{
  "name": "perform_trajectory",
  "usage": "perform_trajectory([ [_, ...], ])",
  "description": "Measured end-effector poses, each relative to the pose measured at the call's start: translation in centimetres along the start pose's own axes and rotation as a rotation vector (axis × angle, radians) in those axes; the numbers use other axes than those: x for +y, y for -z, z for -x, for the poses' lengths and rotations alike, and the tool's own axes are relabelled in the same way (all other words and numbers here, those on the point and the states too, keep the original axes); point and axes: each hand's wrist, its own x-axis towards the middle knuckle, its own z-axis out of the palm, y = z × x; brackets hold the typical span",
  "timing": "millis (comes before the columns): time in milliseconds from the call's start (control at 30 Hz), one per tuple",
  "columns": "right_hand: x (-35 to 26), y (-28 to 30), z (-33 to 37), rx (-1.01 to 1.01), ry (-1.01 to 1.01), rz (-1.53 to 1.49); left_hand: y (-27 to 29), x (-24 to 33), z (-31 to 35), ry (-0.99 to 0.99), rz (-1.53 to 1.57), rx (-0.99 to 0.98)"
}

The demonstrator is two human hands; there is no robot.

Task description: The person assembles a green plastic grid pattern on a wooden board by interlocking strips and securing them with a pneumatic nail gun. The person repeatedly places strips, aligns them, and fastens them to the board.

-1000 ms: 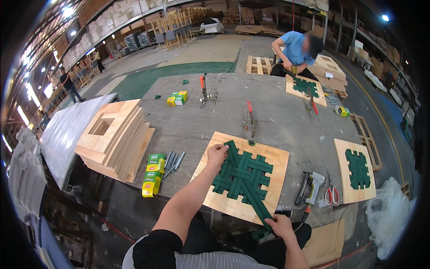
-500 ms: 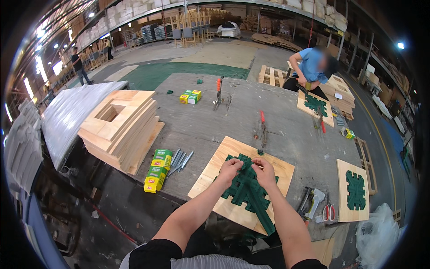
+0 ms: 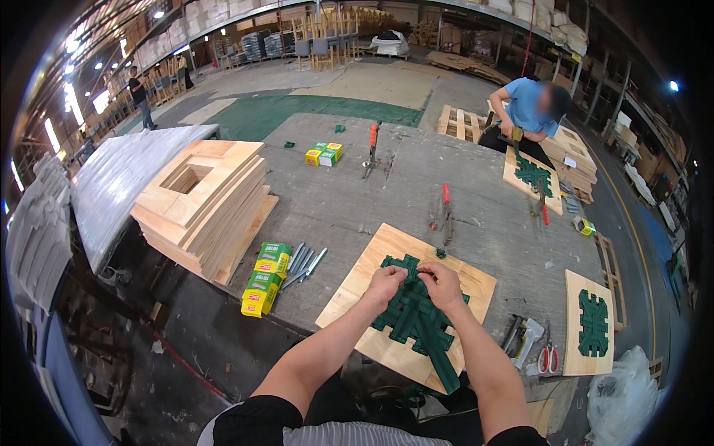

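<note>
In front of me a square wooden board [image 3: 372,262] lies at the table's near edge. Dark green woven webbing [image 3: 405,318] covers its middle. One longer green strap [image 3: 439,363] runs diagonally over the weave toward me, past the board's near edge. My left hand [image 3: 386,287] and my right hand [image 3: 442,286] are close together over the far part of the weave. The fingertips of both are pinched on green webbing. The exact fold between them is partly hidden by the fingers.
Left stand a stack of wooden frames [image 3: 195,215], green-yellow boxes [image 3: 266,279] and staple strips [image 3: 303,262]. Right lie a staple gun [image 3: 526,343], red-handled cutters [image 3: 548,358] and another webbed board [image 3: 571,320]. Across the table, a person in blue [image 3: 526,111] works on a similar board.
The whole view has shifted slightly. My hands stay at the far part of the weave, with the fingertips somewhat closer together. The long strap still runs toward me.
</note>
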Motion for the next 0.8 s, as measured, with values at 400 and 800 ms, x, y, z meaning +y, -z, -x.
perform_trajectory([
  [400, -0.7, 0.8, -0.2, -0.089, 0.037, 0.133, -1.6, -0.9, 2.3, -0.846, -0.715, 0.334],
  [800, 2.3, -2.6, -6.7, -0.277, -0.103, 0.152, 4.2, -2.3, -3.1, -0.723, -0.805, 0.398],
])
